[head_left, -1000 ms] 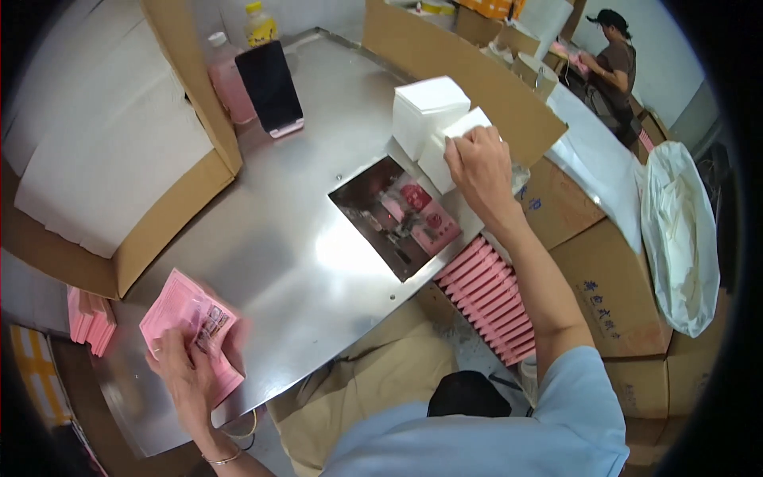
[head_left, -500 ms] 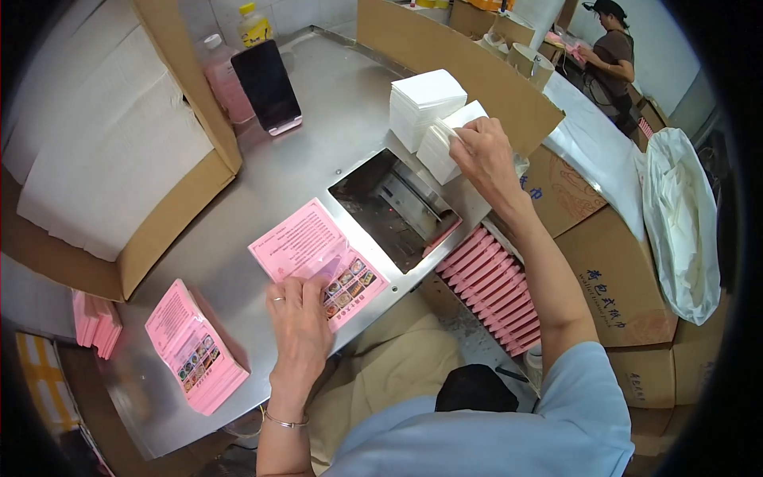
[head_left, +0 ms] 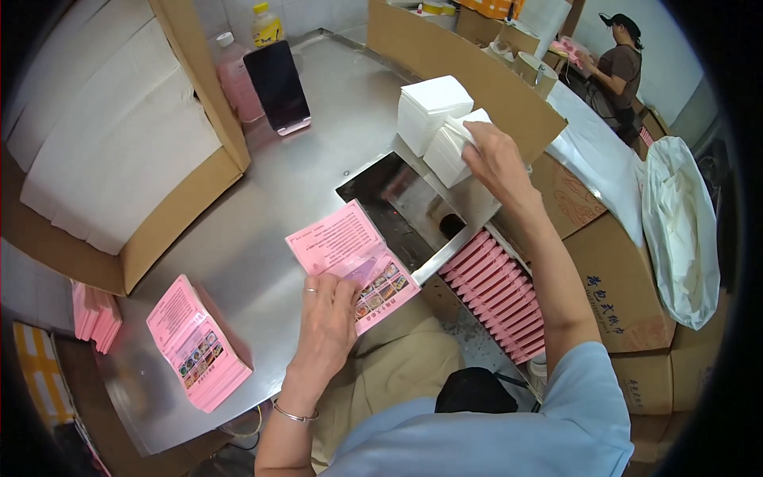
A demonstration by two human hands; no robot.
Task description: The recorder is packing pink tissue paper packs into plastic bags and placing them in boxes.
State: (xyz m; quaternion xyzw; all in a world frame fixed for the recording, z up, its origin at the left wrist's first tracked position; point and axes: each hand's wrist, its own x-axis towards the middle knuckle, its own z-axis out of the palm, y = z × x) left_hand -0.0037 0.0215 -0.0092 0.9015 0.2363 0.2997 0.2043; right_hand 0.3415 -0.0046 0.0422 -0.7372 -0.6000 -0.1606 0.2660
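My left hand (head_left: 327,316) presses on the near corner of an unfolded pink printed sheet (head_left: 351,258) that lies flat on the steel table (head_left: 262,199), just before a square dark opening (head_left: 405,208) in the tabletop. My right hand (head_left: 494,159) reaches to the far side of the opening and grips the top of a tilted stack of white napkins (head_left: 451,151). A second, taller white stack (head_left: 430,110) stands right behind it. A pile of the same pink sheets (head_left: 197,343) lies at the table's near left.
A row of folded pink packets (head_left: 497,285) fills a bin below the table's right edge. Open cartons of white paper (head_left: 111,151) stand at left; a phone (head_left: 276,86) and bottles (head_left: 238,73) at the back. Cardboard boxes (head_left: 628,294), a white bag (head_left: 679,230) and another person (head_left: 616,67) are right.
My left hand has carried one pink sheet from the pile at the left to the edge of the opening. My right hand has stayed on the white napkin stack.
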